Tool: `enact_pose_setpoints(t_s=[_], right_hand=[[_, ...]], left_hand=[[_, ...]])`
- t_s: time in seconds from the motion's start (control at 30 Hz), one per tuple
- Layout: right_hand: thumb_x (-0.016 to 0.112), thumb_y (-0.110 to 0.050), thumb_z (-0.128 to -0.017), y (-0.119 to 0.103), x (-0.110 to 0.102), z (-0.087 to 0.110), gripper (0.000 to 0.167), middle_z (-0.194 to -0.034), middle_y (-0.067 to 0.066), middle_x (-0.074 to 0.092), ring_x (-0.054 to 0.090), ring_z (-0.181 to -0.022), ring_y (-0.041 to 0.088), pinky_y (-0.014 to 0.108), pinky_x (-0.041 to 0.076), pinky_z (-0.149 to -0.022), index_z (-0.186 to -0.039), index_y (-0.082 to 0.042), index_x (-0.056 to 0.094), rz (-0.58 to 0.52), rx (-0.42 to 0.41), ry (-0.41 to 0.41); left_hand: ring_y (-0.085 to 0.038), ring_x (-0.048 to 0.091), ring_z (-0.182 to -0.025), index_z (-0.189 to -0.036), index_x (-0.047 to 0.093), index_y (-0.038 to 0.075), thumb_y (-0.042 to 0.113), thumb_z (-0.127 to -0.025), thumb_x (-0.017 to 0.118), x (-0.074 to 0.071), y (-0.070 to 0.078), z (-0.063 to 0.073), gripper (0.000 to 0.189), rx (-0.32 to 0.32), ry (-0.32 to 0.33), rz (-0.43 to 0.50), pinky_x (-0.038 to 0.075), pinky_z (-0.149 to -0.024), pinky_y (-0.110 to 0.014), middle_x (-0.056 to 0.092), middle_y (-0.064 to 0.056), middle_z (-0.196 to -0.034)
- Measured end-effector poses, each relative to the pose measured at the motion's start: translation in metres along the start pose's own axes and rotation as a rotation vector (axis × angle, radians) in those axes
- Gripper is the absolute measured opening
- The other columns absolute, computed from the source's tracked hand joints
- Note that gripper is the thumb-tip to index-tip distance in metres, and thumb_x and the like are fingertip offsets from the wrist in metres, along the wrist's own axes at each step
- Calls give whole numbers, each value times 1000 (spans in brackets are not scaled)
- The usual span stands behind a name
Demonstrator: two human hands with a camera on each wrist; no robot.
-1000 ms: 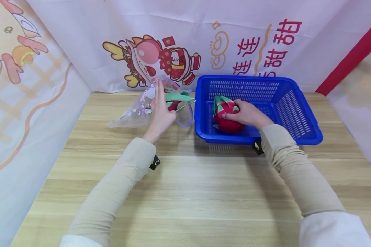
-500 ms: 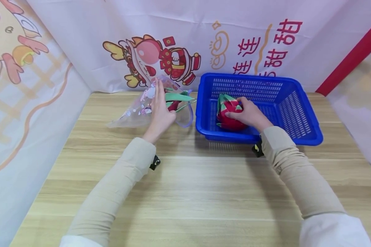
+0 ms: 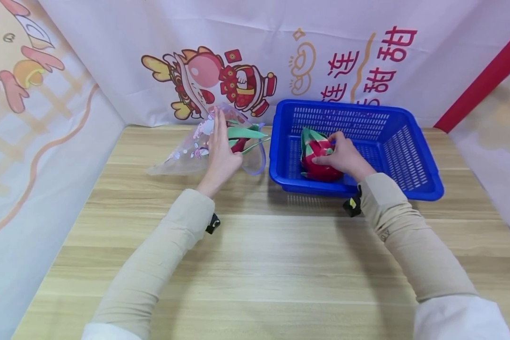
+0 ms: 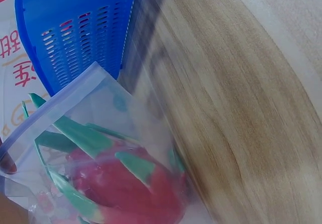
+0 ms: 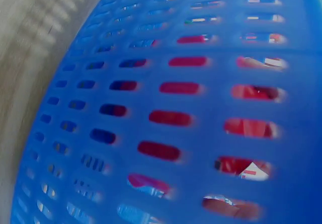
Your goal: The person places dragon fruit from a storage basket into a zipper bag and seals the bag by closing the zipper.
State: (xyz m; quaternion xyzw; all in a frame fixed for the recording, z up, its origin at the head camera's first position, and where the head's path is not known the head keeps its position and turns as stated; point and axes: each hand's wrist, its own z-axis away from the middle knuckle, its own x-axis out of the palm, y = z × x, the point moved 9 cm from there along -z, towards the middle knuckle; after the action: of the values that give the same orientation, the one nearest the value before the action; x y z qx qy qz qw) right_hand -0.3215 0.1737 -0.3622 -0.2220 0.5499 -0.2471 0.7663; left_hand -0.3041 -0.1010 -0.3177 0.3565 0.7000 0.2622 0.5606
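A red dragon fruit with green leaf tips [image 3: 323, 165] lies in the near left part of the blue slotted basket [image 3: 356, 190]. My right hand [image 3: 342, 156] reaches over the basket's front rim and holds the fruit, fingers over its top right side. Left of the basket, a clear patterned zip bag [image 3: 182, 158] lies with its mouth facing the basket. Inside it is another dragon fruit [image 4: 126, 183], its green leaves poking out of the mouth. My left hand [image 3: 221, 153] rests against the bag with straight fingers.
Basket and bag stand at the back of a wooden table [image 3: 255, 264], before a white printed cloth [image 3: 255, 28]. In the right wrist view the basket wall [image 5: 126, 148] fills most of the picture, red showing through its slots.
The basket has shifted slightly right, and the dragon fruit in it has moved right along with my right hand. The left hand and the bag have stayed in place.
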Motion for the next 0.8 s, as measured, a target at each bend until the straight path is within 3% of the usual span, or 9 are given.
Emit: enact_pose_setpoints(t_s=[0.23, 0.4, 0.5, 0.67, 0.8], right_hand=[[65, -28, -89, 6, -5, 1, 70, -131, 30, 39, 43, -119, 39, 54, 39, -107, -134, 9, 27, -60, 28, 35], [57, -36, -93, 5, -2, 2, 66, -123, 30, 39, 47, -103, 35, 49, 44, -97, -126, 14, 29, -20, 24, 46], [50, -39, -95, 4, 1, 2, 69, -128, 34, 37, 46, -113, 40, 52, 41, -101, -134, 10, 23, 2, 38, 35], [45, -48, -96, 0, 8, 1, 81, -148, 34, 24, 27, -136, 49, 63, 27, -112, -153, -9, 3, 90, 1, -82], [60, -50, -88, -3, 14, 6, 99, -150, 35, 18, 22, -137, 52, 68, 26, -109, -154, -13, -5, 228, -90, -229]], left_hand=[[-20, -4, -151, -154, -6, 11, -10, -71, 55, 2, -1, 0, 105, 16, 4, -6, 1, -121, -55, -14, 1, -162], [-20, -4, -151, -154, -6, 10, -11, -71, 55, 2, 0, 0, 105, 18, 4, -6, 0, -121, -54, -13, -2, -163], [-21, -4, -151, -154, -5, 10, -11, -71, 55, 2, 0, 0, 105, 18, 2, -5, 0, -121, -55, -12, -3, -163], [-24, -3, -151, -154, -5, 11, -11, -72, 56, 3, 0, 0, 105, 9, -5, -4, 0, -120, -57, -12, -3, -163], [-24, -2, -151, -154, -5, 10, -11, -72, 56, 4, -1, -1, 104, 13, -4, -6, 1, -120, -57, -12, -3, -163]])
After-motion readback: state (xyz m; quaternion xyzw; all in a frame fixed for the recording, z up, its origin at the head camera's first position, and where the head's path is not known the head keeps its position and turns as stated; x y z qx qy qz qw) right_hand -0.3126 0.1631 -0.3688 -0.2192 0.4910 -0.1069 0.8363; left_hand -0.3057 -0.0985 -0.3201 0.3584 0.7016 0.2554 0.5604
